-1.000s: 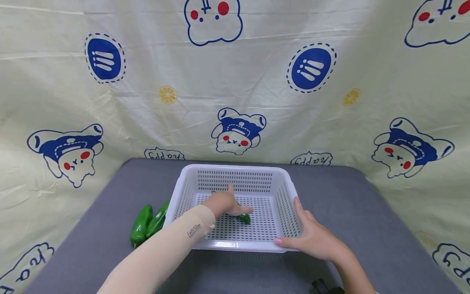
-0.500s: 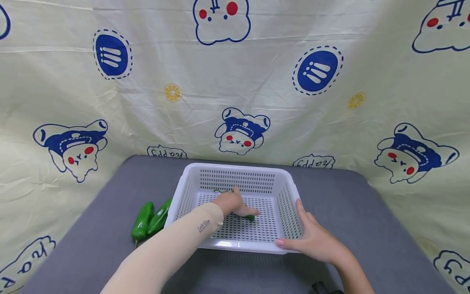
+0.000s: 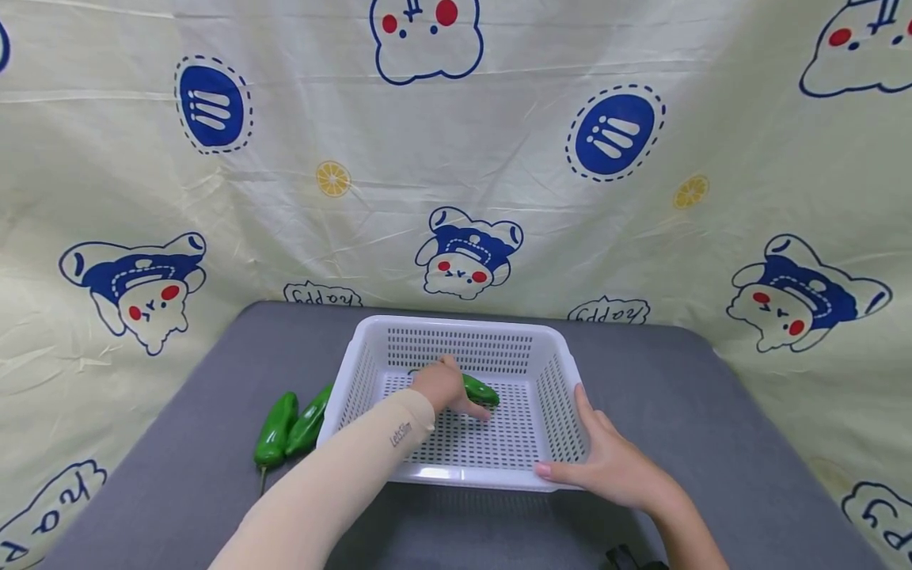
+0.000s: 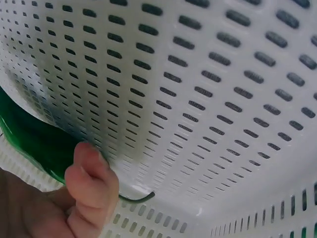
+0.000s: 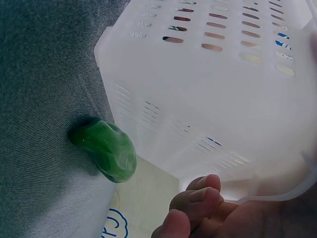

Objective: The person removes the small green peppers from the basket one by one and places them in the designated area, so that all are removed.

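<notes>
A white perforated plastic basket (image 3: 456, 476) stands on the grey tabletop. My left hand (image 3: 443, 386) reaches down into it and holds a long green pepper (image 3: 481, 390). In the left wrist view, curled fingers (image 4: 91, 183) lie across this pepper (image 4: 34, 136), with its thin stem poking out beyond them. Part of the pepper is hidden under the hand. My right hand (image 3: 606, 459) grips the basket's near right corner, thumb on the front rim and fingers along the right side.
Two more green peppers (image 3: 276, 430) lie side by side left of the basket, one partly covered by its rim. The right wrist view shows a green pepper (image 5: 106, 148) outside the basket. A printed cloth (image 3: 541, 237) hangs behind the table. Something black (image 3: 630, 559) sits at the bottom edge.
Inside the basket, my left hand has shifted slightly, and the pepper has moved toward the far wall, with more of it showing now. The right hand keeps its grip on the corner.
</notes>
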`<state>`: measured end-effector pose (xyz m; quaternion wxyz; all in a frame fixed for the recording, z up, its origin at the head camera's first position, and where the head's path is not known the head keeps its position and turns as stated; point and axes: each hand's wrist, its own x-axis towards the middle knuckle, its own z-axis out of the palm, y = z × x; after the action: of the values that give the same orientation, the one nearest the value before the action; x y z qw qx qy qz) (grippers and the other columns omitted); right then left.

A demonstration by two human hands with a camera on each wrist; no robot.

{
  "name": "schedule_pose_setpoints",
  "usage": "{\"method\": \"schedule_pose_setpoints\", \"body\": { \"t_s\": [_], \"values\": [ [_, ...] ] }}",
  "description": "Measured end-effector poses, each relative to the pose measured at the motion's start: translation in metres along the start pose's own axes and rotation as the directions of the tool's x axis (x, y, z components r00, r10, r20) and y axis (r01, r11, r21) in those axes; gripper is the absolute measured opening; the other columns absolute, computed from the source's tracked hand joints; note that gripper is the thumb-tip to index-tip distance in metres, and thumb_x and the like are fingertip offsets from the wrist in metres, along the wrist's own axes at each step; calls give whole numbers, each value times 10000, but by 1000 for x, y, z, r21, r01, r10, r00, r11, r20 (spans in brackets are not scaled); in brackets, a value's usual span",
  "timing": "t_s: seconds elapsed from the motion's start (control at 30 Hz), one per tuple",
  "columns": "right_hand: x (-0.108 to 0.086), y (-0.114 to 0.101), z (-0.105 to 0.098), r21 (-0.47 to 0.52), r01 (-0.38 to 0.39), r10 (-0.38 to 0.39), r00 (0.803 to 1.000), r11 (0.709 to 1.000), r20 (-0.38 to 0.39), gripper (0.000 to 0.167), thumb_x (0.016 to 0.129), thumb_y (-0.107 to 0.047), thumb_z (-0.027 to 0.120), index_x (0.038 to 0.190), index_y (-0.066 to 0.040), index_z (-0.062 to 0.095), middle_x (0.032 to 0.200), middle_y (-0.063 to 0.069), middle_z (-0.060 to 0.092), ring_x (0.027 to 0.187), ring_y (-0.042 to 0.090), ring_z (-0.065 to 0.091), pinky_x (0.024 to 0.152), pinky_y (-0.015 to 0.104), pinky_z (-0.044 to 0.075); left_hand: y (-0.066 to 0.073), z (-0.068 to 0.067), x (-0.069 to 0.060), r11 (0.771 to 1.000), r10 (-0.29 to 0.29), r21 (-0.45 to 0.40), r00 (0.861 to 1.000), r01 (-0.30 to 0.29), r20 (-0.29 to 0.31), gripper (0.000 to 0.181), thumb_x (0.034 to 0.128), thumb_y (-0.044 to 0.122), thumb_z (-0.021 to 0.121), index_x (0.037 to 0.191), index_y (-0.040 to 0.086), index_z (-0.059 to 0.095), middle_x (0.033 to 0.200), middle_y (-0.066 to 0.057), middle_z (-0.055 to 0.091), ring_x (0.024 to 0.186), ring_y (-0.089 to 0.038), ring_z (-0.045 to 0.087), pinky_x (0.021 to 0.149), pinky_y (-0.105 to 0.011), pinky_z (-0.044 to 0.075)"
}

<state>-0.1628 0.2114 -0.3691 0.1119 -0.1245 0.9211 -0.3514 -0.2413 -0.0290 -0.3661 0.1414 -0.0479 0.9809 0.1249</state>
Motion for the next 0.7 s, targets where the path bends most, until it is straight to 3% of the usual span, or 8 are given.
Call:
{"method": "schedule_pose_setpoints", "body": {
  "t_s": [0.3, 0.53, 0.7],
  "values": [
    [0, 0, 0, -16, 0, 0, 1000, 1000, -2, 1334, 749, -528, 816, 1577, -133, -153, 1510, 287, 227, 1228, 363, 464, 958, 494, 470, 3, -1, 2, 998, 16, -54, 998, -13, 55, 1137, 706, 812, 653, 1522, 111, 286, 1390, -224, 520, 1197, -361, 565, 1029, -486, 486],
    [-1, 0, 0, -24, -20, 20, 1000, 1000, 5, 1332, 751, -545, 808, 1577, -145, -157, 1519, 276, 226, 1246, 375, 448, 965, 511, 459, 4, 2, 3, 996, 86, 3, 996, -86, 33, 1116, 672, 704, 782, 1483, 94, 318, 1287, -228, 595, 1197, -355, 593, 1023, -446, 493],
    [-2, 1, 0, -24, -18, 18, 1000, 1000, 4, 1333, 749, -545, 809, 1578, -143, -154, 1519, 281, 228, 1239, 374, 454, 956, 507, 466, 6, 1, 2, 994, 90, 55, 994, -93, 56, 1184, 632, 636, 852, 1495, 73, 269, 1281, -216, 600, 1196, -334, 602, 1044, -419, 482]
  ]
}}
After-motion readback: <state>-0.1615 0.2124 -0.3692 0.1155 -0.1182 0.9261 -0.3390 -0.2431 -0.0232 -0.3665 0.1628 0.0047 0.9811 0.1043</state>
